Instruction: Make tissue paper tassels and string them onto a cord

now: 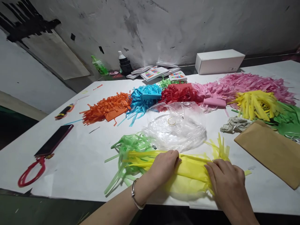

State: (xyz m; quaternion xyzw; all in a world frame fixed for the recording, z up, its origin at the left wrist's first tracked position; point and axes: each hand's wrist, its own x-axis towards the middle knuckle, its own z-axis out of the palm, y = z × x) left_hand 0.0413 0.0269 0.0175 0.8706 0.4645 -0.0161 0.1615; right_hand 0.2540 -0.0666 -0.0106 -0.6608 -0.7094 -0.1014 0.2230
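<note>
The left hand (164, 164) and right hand (225, 178), 2 flat palms with fingers curled, are pressing the yellow fringed paper (187, 172) onto the white bench (82, 156), just in front of a crumpled clear plastic bag (178, 128) and beside green fringe (131, 147).

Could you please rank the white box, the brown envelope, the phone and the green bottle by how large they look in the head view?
1. brown envelope, though nearness to the camera inflates it
2. white box
3. phone
4. green bottle
</note>
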